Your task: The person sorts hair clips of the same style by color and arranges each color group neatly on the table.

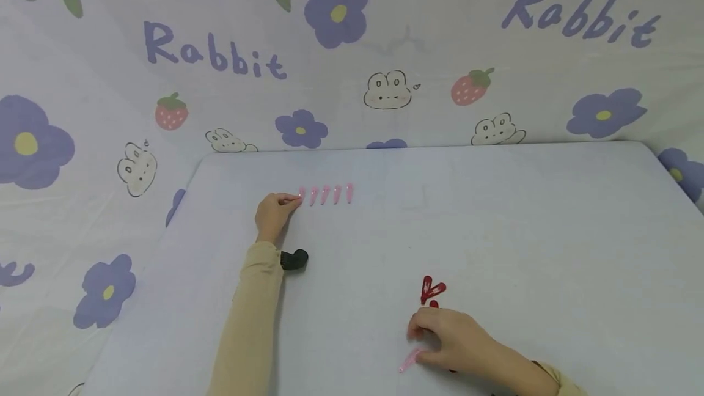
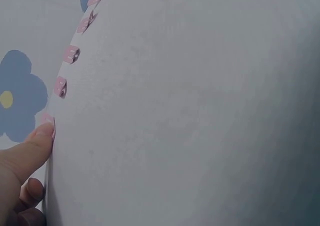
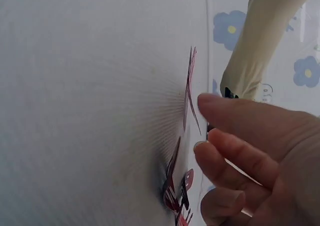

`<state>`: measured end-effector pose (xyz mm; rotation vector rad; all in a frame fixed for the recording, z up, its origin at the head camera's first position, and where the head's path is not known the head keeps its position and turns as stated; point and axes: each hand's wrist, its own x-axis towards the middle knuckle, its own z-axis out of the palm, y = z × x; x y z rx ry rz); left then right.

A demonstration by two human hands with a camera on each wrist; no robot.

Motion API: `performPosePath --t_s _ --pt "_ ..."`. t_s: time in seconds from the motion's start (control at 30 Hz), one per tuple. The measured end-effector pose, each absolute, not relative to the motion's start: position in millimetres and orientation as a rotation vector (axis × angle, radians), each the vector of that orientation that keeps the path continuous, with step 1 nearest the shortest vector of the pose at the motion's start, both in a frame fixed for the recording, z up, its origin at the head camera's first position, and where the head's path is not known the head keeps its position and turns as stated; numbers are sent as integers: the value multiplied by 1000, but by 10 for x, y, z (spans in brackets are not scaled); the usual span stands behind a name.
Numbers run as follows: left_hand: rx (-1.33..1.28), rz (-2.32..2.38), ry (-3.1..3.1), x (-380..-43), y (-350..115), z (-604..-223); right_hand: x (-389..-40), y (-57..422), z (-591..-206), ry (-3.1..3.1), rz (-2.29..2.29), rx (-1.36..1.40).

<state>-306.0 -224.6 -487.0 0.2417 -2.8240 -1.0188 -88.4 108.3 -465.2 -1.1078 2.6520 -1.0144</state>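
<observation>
At the left end of a row of several pink hair clips [image 1: 326, 195], my left hand [image 1: 272, 216] pinches the endmost clip between thumb and fingertips. The left wrist view has the thumb [image 2: 37, 146] right on that pink clip [image 2: 48, 118], low at the table surface. Nearer the front, my right hand [image 1: 459, 338] hovers with loosely bent fingers around a single pink hair clip [image 1: 409, 360]. In the right wrist view the fingertips stand apart, close beside this clip [image 3: 190, 86]. Red hair clips [image 1: 432, 289] lie just beyond the right hand, partly hidden by it.
The clips lie on a white table [image 1: 522, 219] with rounded far corners. Behind it hangs a white cloth [image 1: 429, 29] printed with flowers, rabbits and strawberries. A dark band with a rounded knob [image 1: 296, 260] sits at the left wrist.
</observation>
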Motion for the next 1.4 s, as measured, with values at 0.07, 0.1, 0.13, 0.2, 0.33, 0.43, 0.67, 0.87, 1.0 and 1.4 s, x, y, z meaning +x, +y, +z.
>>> performPosePath --t_s 0.07,0.1,0.13,0.2,0.33,0.43,0.67,0.87,1.0,1.4 --pt "245 -1024 -2825 -3056 -2250 -4871 -887 1083 -4643 2658 -990 -1082" --pt "245 -1023 -2827 -3055 -2252 -4874 -886 1084 -4637 2653 -985 -1061" --pt "244 -1026 -2829 -3054 -2255 -4876 -886 1084 -4635 2650 -984 -1046" --pt "242 -1025 -2832 -3055 -2260 -4884 -885 1085 -4637 2643 -986 -1022" --pt "237 -1018 -2832 -3067 -2261 -4893 -882 1086 -4671 2637 -984 -1003" --pt "240 -1013 -2837 -3075 -2258 -4901 -883 1092 -4702 2627 -989 -1016" --pt "245 -1007 -2843 -3082 -2272 -4906 -914 1067 -4777 2632 -1071 -1269" --pt "245 -1016 -2823 -3070 -2253 -4905 -942 1062 -4801 2509 -1301 -1412" --pt "245 -1015 -2815 -3064 -2244 -4901 -946 1079 -4800 2370 -1433 -1278" --pt "262 -1002 -2816 -3065 -2231 -4874 -983 1105 -4846 2224 -1600 -1139"
